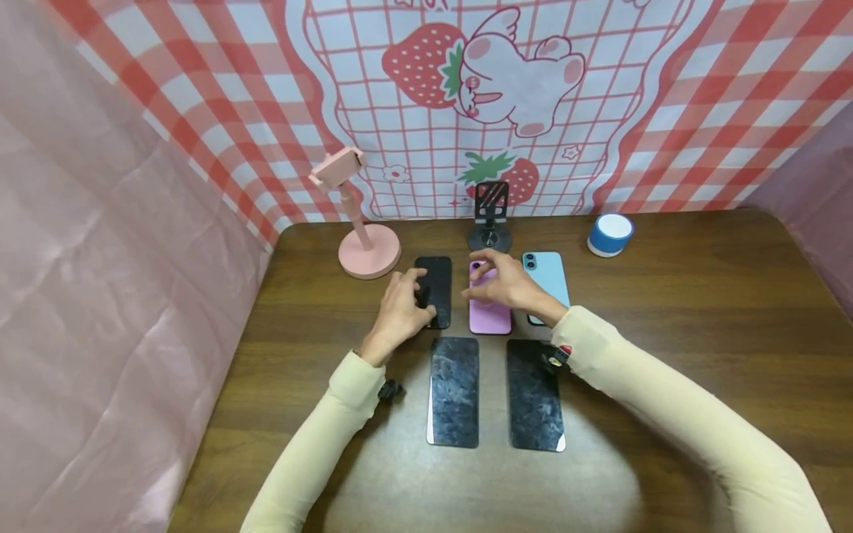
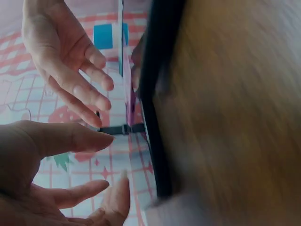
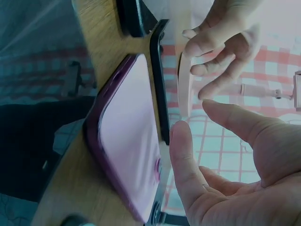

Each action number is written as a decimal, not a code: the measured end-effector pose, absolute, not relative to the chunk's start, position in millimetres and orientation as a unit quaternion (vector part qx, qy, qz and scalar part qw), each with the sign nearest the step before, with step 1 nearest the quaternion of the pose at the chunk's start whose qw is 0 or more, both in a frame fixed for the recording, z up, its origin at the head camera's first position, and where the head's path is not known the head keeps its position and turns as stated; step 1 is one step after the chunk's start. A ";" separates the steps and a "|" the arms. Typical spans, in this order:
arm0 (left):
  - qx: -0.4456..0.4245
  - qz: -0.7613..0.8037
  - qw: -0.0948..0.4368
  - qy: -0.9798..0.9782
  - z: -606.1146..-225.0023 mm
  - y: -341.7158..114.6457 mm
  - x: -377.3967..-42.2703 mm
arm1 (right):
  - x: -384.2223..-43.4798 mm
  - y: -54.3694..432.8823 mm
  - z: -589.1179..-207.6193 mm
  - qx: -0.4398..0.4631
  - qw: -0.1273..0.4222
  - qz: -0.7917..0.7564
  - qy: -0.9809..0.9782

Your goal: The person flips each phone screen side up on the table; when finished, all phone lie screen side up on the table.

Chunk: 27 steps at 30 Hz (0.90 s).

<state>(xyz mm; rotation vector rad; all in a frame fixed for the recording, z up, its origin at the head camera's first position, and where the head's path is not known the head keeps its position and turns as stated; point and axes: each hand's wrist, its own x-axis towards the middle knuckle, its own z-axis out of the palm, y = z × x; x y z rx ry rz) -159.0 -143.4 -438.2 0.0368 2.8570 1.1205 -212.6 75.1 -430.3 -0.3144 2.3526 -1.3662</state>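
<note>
Dark wood-grain laminate forms the desk [image 1: 700, 333], whose near edge is cut off by the frame. Three phone-shaped items lie in a row toward the far edge: a black phone [image 1: 436, 285], a pink phone case [image 1: 489, 314] and a light blue phone [image 1: 549, 277]. All lie flat with long axes running from near edge to far edge; the blue one shows its camera lenses at the far end.

The left hand [image 1: 398, 311] rests on the black phone, covering its left side; fingers appear loosely bent over it, but whether they actually grip it cannot be told. The left wrist view is blurred and shows only a dark phone edge and spread fingers. The right hand [image 1: 503, 285] hovers over the far end of the pink case with fingers relaxed and parted, holding nothing; it hides the case's upper half. The right wrist view shows that case as smooth, matte, with rounded corners and a darker rim.

Nearer, two glossy black slabs [image 1: 453, 391] [image 1: 535, 394] lie side by side, reflective and mottled.

At the far edge stand a pink stand [image 1: 365, 237] with round base, a black folding stand [image 1: 490, 222] and a blue-and-white cylinder [image 1: 609, 235].
</note>
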 end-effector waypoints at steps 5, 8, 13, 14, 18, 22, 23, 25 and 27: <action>0.043 0.376 0.035 0.925 -435.3 -126.2 -157.7 | -216.0 88.8 -431.4 -0.111 0.195 -0.475 0.851; 0.065 0.375 0.037 0.924 -434.2 -115.6 -157.5 | -217.8 96.2 -431.4 -0.111 0.180 -0.448 0.868; 0.096 0.365 0.053 0.925 -433.8 -99.1 -156.5 | -217.9 105.4 -430.6 -0.109 0.168 -0.433 0.879; 0.101 0.361 0.056 0.925 -433.6 -96.0 -156.2 | -218.0 106.5 -430.7 -0.109 0.168 -0.437 0.877; 0.123 0.344 0.069 0.928 -432.8 -84.0 -154.9 | -219.2 110.8 -431.3 -0.110 0.166 -0.453 0.869; 0.130 0.325 0.083 0.933 -433.3 -73.3 -153.9 | -220.4 115.7 -431.8 -0.109 0.163 -0.455 0.869; 0.129 0.320 0.087 0.935 -433.5 -70.8 -153.6 | -220.6 117.1 -431.9 -0.107 0.164 -0.455 0.869; 0.127 0.309 0.092 0.938 -433.9 -66.0 -153.0 | -221.0 119.5 -432.1 -0.104 0.167 -0.453 0.870; 0.126 0.296 0.094 0.942 -434.1 -61.3 -152.5 | -221.5 121.7 -432.2 -0.102 0.168 -0.454 0.869</action>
